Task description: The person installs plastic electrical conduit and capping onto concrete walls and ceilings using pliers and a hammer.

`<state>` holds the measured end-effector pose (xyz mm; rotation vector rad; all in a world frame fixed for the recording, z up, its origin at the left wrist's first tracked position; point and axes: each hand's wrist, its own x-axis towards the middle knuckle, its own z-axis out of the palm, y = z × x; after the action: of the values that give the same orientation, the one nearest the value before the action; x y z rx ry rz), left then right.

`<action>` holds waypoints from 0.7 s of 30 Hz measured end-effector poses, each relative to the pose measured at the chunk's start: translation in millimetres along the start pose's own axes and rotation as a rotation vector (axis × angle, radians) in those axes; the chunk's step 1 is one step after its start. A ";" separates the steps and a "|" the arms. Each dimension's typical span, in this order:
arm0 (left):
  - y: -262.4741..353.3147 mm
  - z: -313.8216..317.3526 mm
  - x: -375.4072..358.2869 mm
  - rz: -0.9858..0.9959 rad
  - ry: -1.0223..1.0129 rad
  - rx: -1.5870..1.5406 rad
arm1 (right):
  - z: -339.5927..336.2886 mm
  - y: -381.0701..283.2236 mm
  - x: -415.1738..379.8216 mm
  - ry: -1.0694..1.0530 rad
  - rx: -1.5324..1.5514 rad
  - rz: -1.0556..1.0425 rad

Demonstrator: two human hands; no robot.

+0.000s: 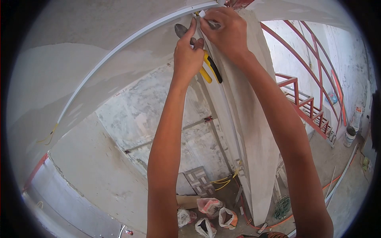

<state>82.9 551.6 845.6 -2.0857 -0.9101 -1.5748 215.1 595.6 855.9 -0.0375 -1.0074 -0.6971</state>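
Observation:
Both of my arms reach up to the top of the view. My left hand (188, 57) is closed around a pair of pliers (215, 68) with yellow and black handles; the dark metal head sticks out past the fingers to the left. Beside it, my right hand (227, 31) pinches a small white piece (202, 14) close to the end of a long white conduit (131, 38). Some yellow wire shows by the fingertips, partly hidden. The conduit curves across the upper left, with yellow wire (52, 133) coming out of its far end.
A grey beam or column (258, 166) runs down between my arms. Far below are several open bags (228, 218), patterned tiles (200, 180), yellow wires (226, 181) and a green coil (282, 208). Red metal stairs (307, 107) and a bucket (349, 137) are on the right.

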 end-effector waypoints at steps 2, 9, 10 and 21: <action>6.3 -2.6 -2.3 -0.013 0.001 0.027 | -0.7 1.5 -0.5 0.012 0.026 0.030; 12.8 -4.5 -2.1 0.047 0.038 0.077 | -4.7 -3.2 3.0 0.018 0.016 0.081; 13.3 -4.9 -1.1 0.045 0.024 0.074 | -3.4 0.7 2.2 0.033 -0.003 0.014; 21.9 -15.8 1.8 0.077 -0.061 0.272 | -10.5 -11.7 4.9 -0.104 0.097 0.201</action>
<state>87.1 526.3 854.0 -1.9607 -0.9913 -1.2764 218.3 580.3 850.7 -0.0897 -1.1194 -0.4657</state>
